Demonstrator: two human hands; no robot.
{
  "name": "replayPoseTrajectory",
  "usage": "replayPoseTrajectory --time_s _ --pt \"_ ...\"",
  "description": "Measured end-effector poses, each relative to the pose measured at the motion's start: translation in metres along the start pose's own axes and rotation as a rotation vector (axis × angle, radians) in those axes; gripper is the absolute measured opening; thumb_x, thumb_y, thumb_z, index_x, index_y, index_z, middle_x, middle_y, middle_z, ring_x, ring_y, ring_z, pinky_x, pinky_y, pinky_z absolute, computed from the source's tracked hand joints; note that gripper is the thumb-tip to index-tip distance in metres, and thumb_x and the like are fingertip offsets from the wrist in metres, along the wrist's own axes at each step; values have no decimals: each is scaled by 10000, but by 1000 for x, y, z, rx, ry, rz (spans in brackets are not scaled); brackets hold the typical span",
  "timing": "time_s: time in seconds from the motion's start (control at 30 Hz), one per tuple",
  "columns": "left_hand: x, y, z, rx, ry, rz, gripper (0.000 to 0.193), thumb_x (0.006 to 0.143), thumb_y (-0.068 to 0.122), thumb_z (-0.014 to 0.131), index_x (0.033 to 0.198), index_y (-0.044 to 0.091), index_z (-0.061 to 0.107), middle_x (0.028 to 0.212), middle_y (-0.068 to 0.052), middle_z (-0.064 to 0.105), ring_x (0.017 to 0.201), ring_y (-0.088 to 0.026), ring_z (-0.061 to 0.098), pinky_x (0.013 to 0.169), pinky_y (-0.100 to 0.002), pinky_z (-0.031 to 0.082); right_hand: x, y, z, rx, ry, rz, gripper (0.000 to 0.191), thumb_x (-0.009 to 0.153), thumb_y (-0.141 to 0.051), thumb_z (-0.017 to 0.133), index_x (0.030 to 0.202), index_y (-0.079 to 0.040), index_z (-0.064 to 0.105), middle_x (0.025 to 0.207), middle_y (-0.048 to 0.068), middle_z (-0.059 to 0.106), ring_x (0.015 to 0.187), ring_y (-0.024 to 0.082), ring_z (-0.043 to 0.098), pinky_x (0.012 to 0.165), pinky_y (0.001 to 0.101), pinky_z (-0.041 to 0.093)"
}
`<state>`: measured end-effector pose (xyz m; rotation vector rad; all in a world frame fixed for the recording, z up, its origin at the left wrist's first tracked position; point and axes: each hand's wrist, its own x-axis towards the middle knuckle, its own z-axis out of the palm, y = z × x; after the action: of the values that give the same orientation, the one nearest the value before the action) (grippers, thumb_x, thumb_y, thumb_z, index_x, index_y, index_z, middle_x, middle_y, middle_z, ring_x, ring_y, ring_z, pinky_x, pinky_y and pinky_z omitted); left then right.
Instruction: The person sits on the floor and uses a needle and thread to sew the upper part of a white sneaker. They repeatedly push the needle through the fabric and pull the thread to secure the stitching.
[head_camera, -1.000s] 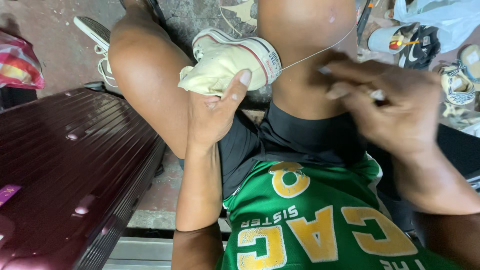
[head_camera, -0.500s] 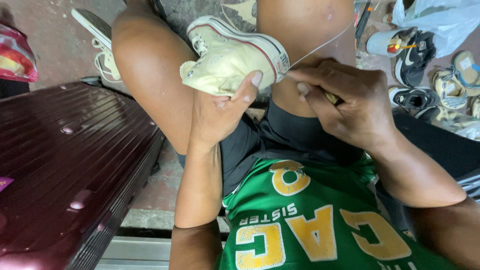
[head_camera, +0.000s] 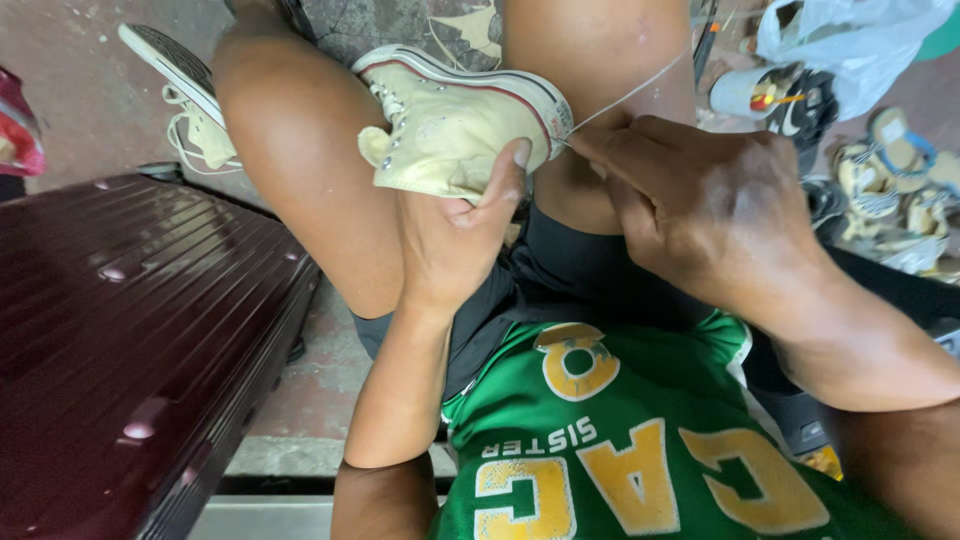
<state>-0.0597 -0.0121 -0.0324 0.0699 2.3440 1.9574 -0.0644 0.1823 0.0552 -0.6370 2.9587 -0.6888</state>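
Two hands work one cream canvas sneaker between the knees: left hand cups its soft, light upper, right hand fingers pinch taut thread beside its stiffer rubber edge.

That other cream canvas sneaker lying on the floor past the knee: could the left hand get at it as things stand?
Probably not right away: the left hand has its grip on the cream canvas sneaker being stitched, and the bare thigh lies between it and the floor sneaker.
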Motion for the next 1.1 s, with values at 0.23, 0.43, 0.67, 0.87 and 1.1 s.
replayPoseTrajectory --time_s 0.23,0.43,0.67,0.87,1.1 --pt "3 1 -3 33 -38 9 94 934 7 752 1024 16 727 938 -108 749 844 -236 735 786 -339 580 19 -11 -16 -202 -243 -37 197 897 -85 706 1093 -78 712 810 71 685 580 297 629 467 405 450" --pt "3 -13 -7 -218 -46 -5 181 934 49 699 1104 -10 698 1013 -117 753 914 -240 760 844 -326 603 38 -15 -11 -373 -395 -136 168 854 -127 677 1012 -73 688 783 53 670 584 264 648 462 385 465" --pt "8 -30 -1 35 43 95 146 942 128 765 1014 5 730 942 -114 765 871 -239 762 777 -324 594 56 -16 -2 -539 -506 -132 231 929 -316 687 1028 -108 692 610 76 623 488 279 626 424 397 465" --pt "13 -21 -11 -263 -21 28 131 1010 108 713 1106 19 726 996 -91 789 858 -176 787 783 -290 609 67 -25 9 -425 -403 -164 360 938 -400 704 957 -44 652 636 107 632 492 326 627 413 434 462" --pt "-2 -16 -25 -149 -149 127 126 1055 89 714 1118 -17 691 988 -88 736 868 -143 700 830 -271 569 56 -3 -3 -328 -320 -287 144 981 -181 701 887 -74 681 712 123 655 598 312 656 543 422 508"
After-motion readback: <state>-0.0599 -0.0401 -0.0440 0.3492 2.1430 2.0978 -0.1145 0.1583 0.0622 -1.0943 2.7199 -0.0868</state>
